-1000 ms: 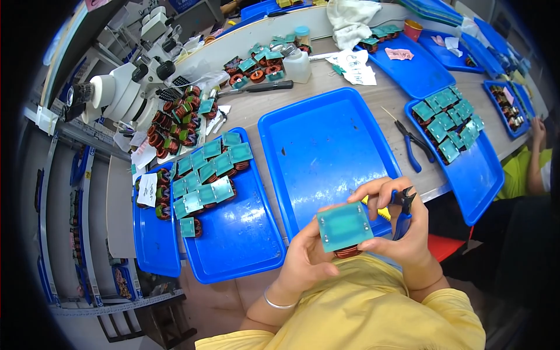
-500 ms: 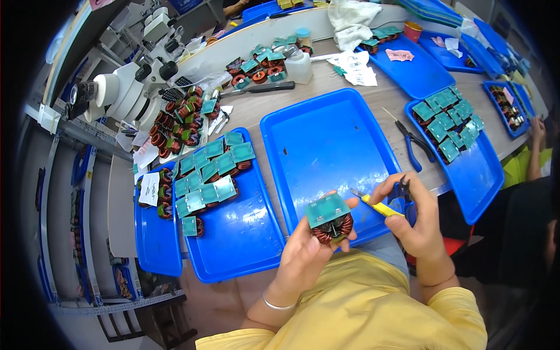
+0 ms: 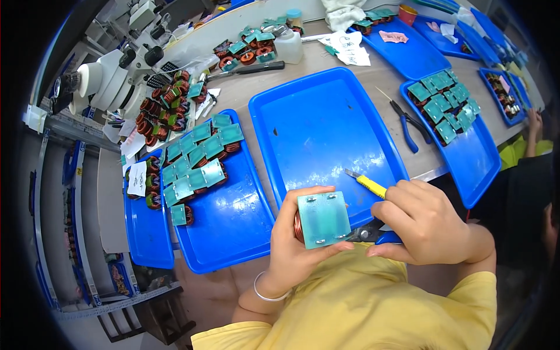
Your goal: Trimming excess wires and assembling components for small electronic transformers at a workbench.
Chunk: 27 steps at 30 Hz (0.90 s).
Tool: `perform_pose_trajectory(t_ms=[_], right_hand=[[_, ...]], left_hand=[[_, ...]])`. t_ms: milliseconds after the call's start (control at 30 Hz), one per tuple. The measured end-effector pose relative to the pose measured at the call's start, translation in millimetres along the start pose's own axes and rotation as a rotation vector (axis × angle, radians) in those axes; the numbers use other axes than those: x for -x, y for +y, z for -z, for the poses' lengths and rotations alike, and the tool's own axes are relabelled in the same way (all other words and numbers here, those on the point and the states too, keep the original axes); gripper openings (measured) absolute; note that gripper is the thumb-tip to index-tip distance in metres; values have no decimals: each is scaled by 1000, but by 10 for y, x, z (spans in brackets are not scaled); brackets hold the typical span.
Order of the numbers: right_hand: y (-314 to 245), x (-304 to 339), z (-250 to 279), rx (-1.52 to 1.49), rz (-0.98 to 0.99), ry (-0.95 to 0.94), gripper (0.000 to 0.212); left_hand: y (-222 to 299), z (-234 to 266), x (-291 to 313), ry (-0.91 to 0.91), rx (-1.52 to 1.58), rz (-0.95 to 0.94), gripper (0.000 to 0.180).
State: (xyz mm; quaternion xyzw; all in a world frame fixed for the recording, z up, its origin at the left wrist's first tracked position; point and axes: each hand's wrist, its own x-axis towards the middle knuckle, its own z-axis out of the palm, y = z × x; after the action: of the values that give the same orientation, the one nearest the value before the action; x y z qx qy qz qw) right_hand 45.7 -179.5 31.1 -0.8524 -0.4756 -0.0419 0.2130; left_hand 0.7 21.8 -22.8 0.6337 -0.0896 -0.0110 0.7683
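My left hand grips a copper-wound coil by its sides. Its square green circuit board faces up, with small shiny solder points near the corners. Just to the right, my right hand is closed around two tools. A yellow utility knife sticks out past the upper fingers, blade toward the far left. Lower down are blue-handled cutting pliers, whose dark jaws lie at the board's lower right corner. Whether the jaws touch it I cannot tell.
Beyond my hands lies a large blue tray. To its left, another blue tray carries several board-topped coils. A second pair of pliers rests on the table, beside a right-hand tray. Microscopes stand far left.
The coil has been turned so its board faces up toward me. My right hand has come in lower, bringing the plier jaws from above the tray down to the board's corner.
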Motion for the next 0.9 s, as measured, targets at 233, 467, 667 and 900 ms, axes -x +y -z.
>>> perform_pose_trajectory(t_ms=[233, 467, 667, 900], right_hand=[[-52, 15, -6, 53, 10, 10, 45], [-96, -3, 65, 139, 12, -34, 45], [-57, 19, 11, 148, 16, -31, 43], [28, 8, -40, 45, -14, -43, 41]], left_hand=[[7, 14, 41, 13, -214, -95, 68], [89, -3, 24, 37, -407, -129, 74], [97, -26, -4, 45, -358, -106, 64], [21, 24, -27, -13, -267, -10, 67]])
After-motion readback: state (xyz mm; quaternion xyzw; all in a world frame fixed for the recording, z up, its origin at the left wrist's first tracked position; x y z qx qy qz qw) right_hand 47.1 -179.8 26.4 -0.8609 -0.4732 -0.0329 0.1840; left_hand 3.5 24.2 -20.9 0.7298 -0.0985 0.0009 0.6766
